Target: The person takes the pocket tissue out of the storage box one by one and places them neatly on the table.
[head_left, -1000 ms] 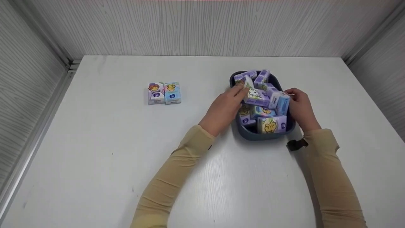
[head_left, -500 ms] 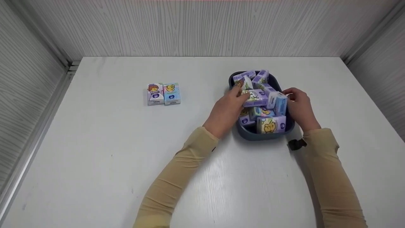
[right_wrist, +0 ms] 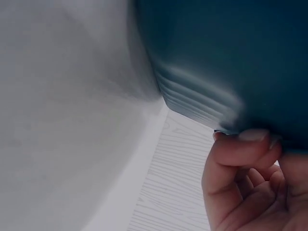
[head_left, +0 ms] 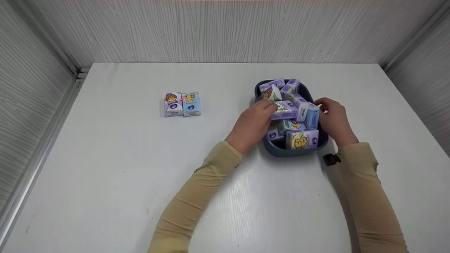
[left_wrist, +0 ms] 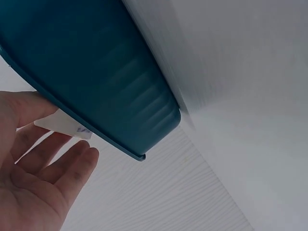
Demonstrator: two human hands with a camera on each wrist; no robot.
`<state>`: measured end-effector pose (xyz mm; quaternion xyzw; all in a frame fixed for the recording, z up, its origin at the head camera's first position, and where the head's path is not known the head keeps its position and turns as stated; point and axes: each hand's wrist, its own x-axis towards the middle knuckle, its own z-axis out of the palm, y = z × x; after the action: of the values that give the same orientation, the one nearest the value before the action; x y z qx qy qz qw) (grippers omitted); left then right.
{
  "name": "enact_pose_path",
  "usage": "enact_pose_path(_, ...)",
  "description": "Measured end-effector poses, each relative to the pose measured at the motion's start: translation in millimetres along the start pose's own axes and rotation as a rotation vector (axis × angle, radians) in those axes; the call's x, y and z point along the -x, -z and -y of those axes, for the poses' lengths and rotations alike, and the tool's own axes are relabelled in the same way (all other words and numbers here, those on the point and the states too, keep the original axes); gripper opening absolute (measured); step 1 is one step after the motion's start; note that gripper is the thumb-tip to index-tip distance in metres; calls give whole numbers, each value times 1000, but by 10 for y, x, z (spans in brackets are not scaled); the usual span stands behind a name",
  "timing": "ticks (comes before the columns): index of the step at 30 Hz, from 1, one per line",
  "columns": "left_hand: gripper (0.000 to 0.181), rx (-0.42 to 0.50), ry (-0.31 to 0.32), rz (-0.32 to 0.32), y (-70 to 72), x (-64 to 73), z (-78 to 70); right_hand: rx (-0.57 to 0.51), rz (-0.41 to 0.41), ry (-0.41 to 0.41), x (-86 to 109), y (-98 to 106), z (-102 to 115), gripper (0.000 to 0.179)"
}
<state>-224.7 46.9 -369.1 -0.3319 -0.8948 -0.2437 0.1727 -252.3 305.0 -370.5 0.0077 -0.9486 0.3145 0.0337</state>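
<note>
A dark teal plastic bin (head_left: 285,152) stands right of centre, heaped with small cartoon-printed packs that look like pocket tissues. At its left side my left hand (head_left: 252,123) holds a purple tissue pack (head_left: 286,114) lying on top of the heap. In the left wrist view the thumb (left_wrist: 33,107) is at the bin's rim and a white pack end (left_wrist: 65,124) shows between thumb and fingers. My right hand (head_left: 335,121) grips the bin's right rim with curled fingers (right_wrist: 238,151), beside a blue tissue pack (head_left: 312,116) standing on edge.
Two tissue packs, one white-purple (head_left: 173,104) and one light blue (head_left: 191,104), stand side by side on the white table (head_left: 140,168), left of the bin. Grey wood-grain panels (head_left: 225,31) enclose the table at the back and sides.
My left hand has shifted slightly right and forward over the bin, and its fingers have closed in on the purple pack, which has settled a little. The right hand stays at the rim.
</note>
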Motion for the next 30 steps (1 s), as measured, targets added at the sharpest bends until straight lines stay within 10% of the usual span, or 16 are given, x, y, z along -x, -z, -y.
enact_pose_path(30, 20, 51, 74, 76, 14, 3, -21, 43, 82, 33, 29, -21, 47, 32)
